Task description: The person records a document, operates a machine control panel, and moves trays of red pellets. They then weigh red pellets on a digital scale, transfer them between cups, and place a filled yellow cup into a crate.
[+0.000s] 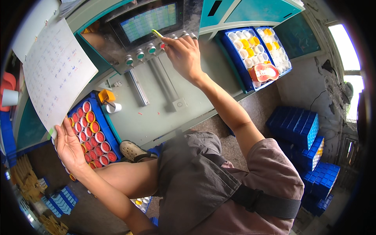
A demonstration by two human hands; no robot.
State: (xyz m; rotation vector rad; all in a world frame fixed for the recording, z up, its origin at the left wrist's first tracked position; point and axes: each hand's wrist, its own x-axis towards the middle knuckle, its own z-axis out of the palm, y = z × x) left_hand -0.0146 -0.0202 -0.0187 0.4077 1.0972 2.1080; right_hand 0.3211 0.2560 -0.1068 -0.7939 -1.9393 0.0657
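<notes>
My right hand (185, 58) grips a slim yellow-green pen (157, 33), its tip at the lower part of a lit screen (143, 24) showing a coloured grid. Just under the fingers runs a row of round push buttons (140, 54), green ones and a red one among them. On the left, my left hand (70, 150) has its fingers on the lower corner of an open notebook (56, 70) with handwritten pages. Beneath that hand, a blue tray (103, 117) carries several white and yellow cups (95, 127) filled with red granules.
A yellow container (106, 95) and a white cup (114, 107) stand on the grey worktop (168, 121). Farther right, blue trays (239, 55) hold white and yellow cups, with a red-and-white scoop-shaped piece (264, 73) on top. Blue crates (291, 123) are stacked at right.
</notes>
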